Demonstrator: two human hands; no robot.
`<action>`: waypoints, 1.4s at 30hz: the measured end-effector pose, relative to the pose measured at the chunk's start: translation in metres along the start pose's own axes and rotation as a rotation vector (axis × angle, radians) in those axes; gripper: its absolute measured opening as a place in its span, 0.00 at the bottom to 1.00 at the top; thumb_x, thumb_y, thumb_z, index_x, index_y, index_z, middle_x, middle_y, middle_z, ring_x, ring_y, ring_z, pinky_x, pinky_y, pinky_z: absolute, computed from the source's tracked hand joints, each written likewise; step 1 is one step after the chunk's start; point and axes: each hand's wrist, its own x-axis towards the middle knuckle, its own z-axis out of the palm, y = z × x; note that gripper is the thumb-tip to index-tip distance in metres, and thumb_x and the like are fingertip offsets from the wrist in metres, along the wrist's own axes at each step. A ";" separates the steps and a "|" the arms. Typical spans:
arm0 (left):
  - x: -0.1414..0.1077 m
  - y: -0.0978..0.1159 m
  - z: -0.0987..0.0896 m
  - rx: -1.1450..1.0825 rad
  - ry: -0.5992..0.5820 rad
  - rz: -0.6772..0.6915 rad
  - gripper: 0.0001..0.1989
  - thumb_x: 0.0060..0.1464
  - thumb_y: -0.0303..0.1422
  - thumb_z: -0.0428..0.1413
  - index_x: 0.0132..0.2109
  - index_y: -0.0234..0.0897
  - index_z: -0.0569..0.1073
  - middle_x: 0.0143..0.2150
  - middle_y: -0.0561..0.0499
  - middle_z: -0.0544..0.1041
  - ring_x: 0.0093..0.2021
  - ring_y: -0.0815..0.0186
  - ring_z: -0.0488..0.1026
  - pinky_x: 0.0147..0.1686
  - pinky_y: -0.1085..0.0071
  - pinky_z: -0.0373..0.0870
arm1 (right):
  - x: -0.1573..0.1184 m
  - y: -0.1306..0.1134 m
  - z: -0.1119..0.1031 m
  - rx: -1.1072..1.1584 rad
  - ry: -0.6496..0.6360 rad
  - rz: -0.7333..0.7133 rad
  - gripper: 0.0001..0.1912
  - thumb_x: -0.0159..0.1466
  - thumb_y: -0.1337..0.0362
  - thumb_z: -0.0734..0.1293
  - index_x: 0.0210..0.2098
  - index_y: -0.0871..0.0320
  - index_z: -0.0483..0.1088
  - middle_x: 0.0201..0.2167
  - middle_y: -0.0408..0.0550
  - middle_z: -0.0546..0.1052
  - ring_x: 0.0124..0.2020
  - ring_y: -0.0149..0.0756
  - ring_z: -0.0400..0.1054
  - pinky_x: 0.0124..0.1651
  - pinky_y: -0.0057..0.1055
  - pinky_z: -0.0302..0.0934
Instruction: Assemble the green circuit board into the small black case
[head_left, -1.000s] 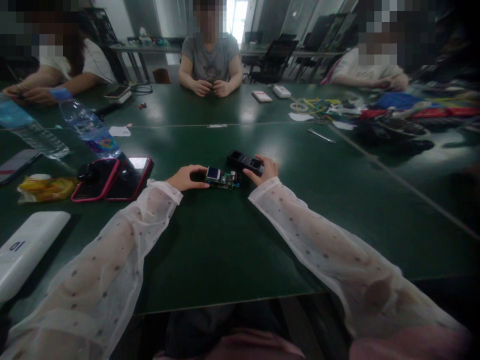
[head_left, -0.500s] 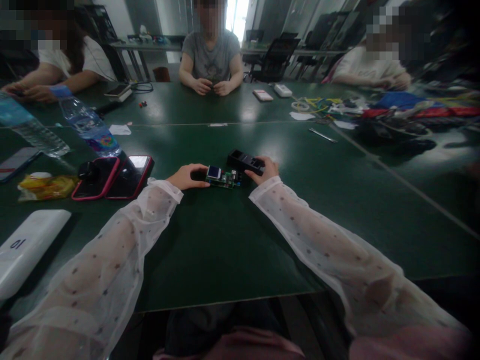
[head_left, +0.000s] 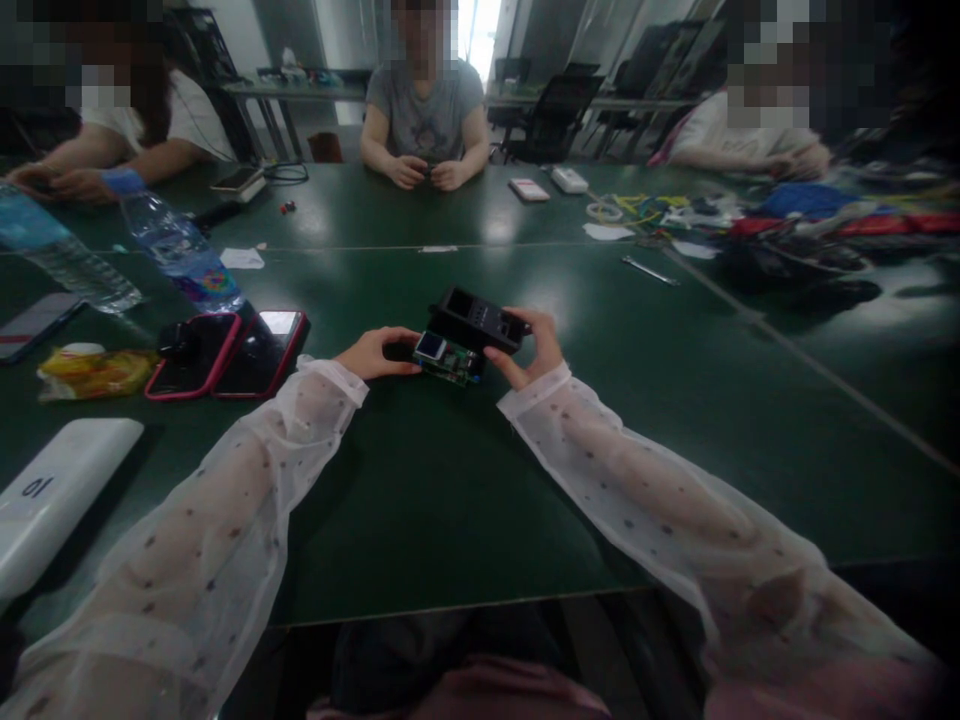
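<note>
Right fingers clasping boxy casing (apparently black plastic), curved left fingers holding circuit board

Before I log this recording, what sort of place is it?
Probably a shared electronics workroom or office: a bare circuit board with a small screen sits at a large green table, and a black office chair stands beyond it.

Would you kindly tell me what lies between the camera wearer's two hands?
In the head view, a green circuit board, held by the left hand, and a black casing, held by the right hand, lie between them.
</note>
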 end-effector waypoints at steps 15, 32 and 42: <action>-0.002 0.009 0.002 -0.001 0.026 -0.014 0.41 0.39 0.41 0.70 0.61 0.38 0.67 0.58 0.41 0.73 0.60 0.54 0.70 0.63 0.50 0.59 | -0.010 0.007 0.024 -0.102 -0.396 0.075 0.29 0.51 0.51 0.74 0.48 0.54 0.66 0.43 0.55 0.72 0.50 0.56 0.66 0.49 0.56 0.64; -0.001 0.003 -0.004 -0.076 -0.065 -0.098 0.30 0.54 0.51 0.58 0.59 0.42 0.70 0.60 0.43 0.71 0.60 0.54 0.69 0.61 0.51 0.62 | -0.010 0.002 0.015 0.255 -0.475 0.263 0.29 0.58 0.43 0.68 0.52 0.50 0.65 0.48 0.52 0.73 0.51 0.48 0.69 0.54 0.51 0.63; -0.001 0.010 -0.005 -0.098 -0.089 -0.156 0.30 0.53 0.50 0.59 0.58 0.41 0.71 0.56 0.43 0.74 0.54 0.55 0.73 0.55 0.53 0.67 | -0.003 0.008 0.015 0.609 -0.482 0.478 0.32 0.55 0.41 0.70 0.51 0.54 0.64 0.42 0.51 0.78 0.49 0.46 0.73 0.58 0.52 0.62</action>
